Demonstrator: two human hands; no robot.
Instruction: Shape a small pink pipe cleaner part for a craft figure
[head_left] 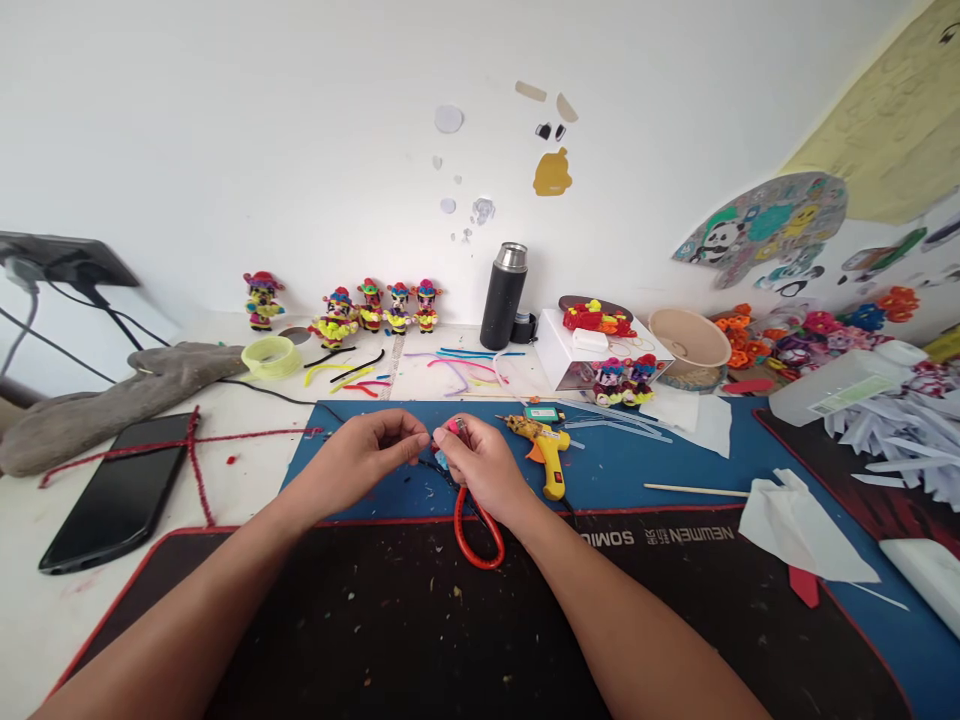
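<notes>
My left hand is closed in a pinch, thumb against index finger. Whatever its fingertips hold is too small to make out. Beside it, nearly touching, my right hand closes on a small pink-red piece whose kind I cannot tell. A bit of light blue shows below those fingers. Red-handled scissors show under my right hand, with one handle loop over the mat's edge; I cannot tell whether the hand also grips them. To the right of that hand lies a yellow glue gun.
Several pipe-cleaner figures stand along the wall, near loose pipe cleaners. A black flask and white box stand behind. At left are a phone and driftwood; at right, a tissue and paper strips.
</notes>
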